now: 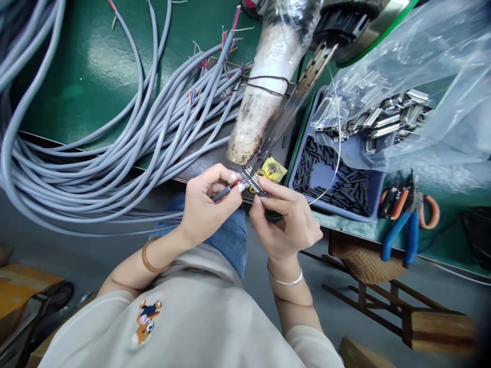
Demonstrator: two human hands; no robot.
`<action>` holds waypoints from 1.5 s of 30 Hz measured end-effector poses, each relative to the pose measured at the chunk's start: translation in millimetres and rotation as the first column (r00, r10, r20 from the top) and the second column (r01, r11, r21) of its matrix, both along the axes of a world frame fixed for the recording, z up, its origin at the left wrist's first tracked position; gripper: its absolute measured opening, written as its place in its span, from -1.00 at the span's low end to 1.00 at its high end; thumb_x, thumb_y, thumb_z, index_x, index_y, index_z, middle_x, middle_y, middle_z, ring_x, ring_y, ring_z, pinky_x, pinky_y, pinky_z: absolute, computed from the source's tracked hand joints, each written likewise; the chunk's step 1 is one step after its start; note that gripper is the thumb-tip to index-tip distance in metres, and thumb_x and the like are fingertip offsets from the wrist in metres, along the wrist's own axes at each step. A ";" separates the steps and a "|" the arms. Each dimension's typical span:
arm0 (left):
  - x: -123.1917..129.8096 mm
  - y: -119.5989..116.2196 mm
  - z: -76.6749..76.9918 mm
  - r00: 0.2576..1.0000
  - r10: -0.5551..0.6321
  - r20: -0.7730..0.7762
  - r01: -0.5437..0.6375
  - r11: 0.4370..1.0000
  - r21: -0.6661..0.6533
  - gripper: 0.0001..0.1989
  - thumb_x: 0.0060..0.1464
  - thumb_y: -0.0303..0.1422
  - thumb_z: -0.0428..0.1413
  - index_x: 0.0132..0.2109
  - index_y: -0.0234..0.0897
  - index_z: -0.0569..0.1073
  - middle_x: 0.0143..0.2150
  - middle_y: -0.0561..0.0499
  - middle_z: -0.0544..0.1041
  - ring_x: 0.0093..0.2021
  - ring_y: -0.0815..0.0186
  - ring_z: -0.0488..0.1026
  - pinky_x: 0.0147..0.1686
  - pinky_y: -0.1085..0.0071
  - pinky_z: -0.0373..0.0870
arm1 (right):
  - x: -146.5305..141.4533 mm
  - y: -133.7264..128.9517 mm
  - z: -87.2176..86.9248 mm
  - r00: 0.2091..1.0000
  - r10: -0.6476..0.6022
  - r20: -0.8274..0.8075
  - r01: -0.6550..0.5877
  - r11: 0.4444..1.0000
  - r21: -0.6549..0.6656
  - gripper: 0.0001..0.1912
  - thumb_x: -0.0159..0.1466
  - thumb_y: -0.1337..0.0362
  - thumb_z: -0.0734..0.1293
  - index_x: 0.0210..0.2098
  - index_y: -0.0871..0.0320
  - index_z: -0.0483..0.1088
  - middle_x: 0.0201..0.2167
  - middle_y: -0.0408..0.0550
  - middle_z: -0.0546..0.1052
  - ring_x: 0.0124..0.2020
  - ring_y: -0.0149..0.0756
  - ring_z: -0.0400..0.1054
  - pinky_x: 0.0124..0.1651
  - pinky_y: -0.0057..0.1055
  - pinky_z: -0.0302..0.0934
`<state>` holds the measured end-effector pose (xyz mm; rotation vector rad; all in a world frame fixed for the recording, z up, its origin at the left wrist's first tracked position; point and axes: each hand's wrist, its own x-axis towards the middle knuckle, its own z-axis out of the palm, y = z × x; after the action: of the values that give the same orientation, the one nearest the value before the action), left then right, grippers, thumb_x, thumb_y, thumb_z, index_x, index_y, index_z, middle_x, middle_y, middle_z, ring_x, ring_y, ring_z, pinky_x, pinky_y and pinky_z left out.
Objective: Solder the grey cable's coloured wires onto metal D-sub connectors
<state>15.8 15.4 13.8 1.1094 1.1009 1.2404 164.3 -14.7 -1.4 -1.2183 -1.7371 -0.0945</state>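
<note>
Between the fingertips of my left hand [213, 202] is the end of a grey cable [221, 194], its thin coloured wires spread toward a small multi-pin connector [251, 179]. White coverings sit on that thumb and fingertip. My right hand [286, 214] is closed in a pinch at the connector's near right end, thumb and index finger on either side of it. A thin pale wire [339, 138] loops down behind this hand; whether the fingers hold it too is hidden. Just beyond the connector, a dark narrow rod [274, 128] slopes down from a perforated metal sleeve [312, 66].
Many grey cables [146, 148] cover the table's left side. A white plastic-wrapped tube [259, 92] hangs over the work. Right of it, a blue bin [374, 197] holds black sleeves [318, 158] and a bag of metal parts [399, 112]. Pliers [401, 225] hang at the edge; a wooden stool [406, 312] stands below.
</note>
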 end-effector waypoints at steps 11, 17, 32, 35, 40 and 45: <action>4.9 -1.5 0.7 0.996 0.088 -0.025 -0.085 0.992 0.090 -0.85 0.04 -0.42 0.29 -0.39 -0.28 0.45 -0.46 0.10 0.48 -0.53 0.53 0.31 -0.53 0.62 0.27 | -5.1 0.3 2.5 0.997 0.005 -0.076 -0.008 0.999 -0.047 -0.79 0.23 0.48 0.46 -0.26 0.06 0.43 -0.13 -0.11 0.70 -0.19 -0.29 0.63 -0.13 -0.35 0.51; 6.2 -1.5 -4.3 0.992 0.101 -0.076 -0.087 0.982 0.170 -0.90 0.09 -0.48 0.23 -0.36 -0.28 0.46 -0.39 0.10 0.55 -0.57 0.57 0.26 -0.53 0.62 0.26 | -6.0 3.9 0.0 0.999 -0.013 -0.050 0.012 1.000 -0.024 -0.79 0.23 0.47 0.47 -0.28 0.07 0.41 -0.15 -0.09 0.70 -0.22 -0.31 0.62 -0.17 -0.39 0.50; 8.0 0.4 -5.5 0.984 0.146 -0.105 -0.112 0.954 0.278 -0.88 0.13 -0.40 0.26 -0.36 -0.26 0.50 -0.37 0.04 0.57 -0.47 0.48 0.37 -0.45 0.57 0.34 | -6.2 8.2 2.2 0.999 -0.024 -0.040 0.024 1.000 0.000 -0.77 0.21 0.46 0.52 -0.29 0.07 0.44 -0.14 -0.09 0.70 -0.20 -0.30 0.64 -0.12 -0.38 0.56; 5.6 -1.4 -7.7 0.987 0.114 -0.117 -0.080 0.962 0.263 -0.90 0.14 -0.45 0.23 -0.36 -0.27 0.50 -0.37 0.06 0.58 -0.49 0.51 0.35 -0.45 0.58 0.33 | -4.9 6.5 0.5 1.000 -0.006 -0.003 0.006 1.000 0.011 -0.78 0.22 0.45 0.51 -0.30 0.08 0.42 -0.12 -0.06 0.71 -0.21 -0.31 0.64 -0.18 -0.42 0.56; 4.1 -4.8 -10.7 0.986 0.080 -0.143 -0.048 0.975 0.215 -0.91 0.13 -0.46 0.23 -0.35 -0.28 0.49 -0.34 0.04 0.59 -0.48 0.51 0.36 -0.46 0.59 0.32 | -1.3 3.1 0.3 0.997 -0.008 0.078 0.007 1.000 0.022 -0.79 0.25 0.43 0.49 -0.31 0.06 0.40 -0.13 -0.08 0.71 -0.25 -0.32 0.65 -0.23 -0.44 0.55; -1.8 -6.1 -3.3 1.000 0.014 -0.027 -0.011 0.996 0.091 -0.89 0.05 -0.44 0.30 -0.29 -0.28 0.49 -0.44 0.10 0.51 -0.55 0.55 0.30 -0.54 0.62 0.25 | -1.7 -4.4 3.2 0.999 -0.034 0.043 0.032 0.999 0.032 -0.78 0.22 0.45 0.51 -0.29 0.07 0.42 -0.14 -0.12 0.71 -0.26 -0.34 0.65 -0.22 -0.46 0.53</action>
<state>14.0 9.3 10.5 1.1928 1.0832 1.2988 162.6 -19.2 1.8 -1.2302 -1.7470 -0.1682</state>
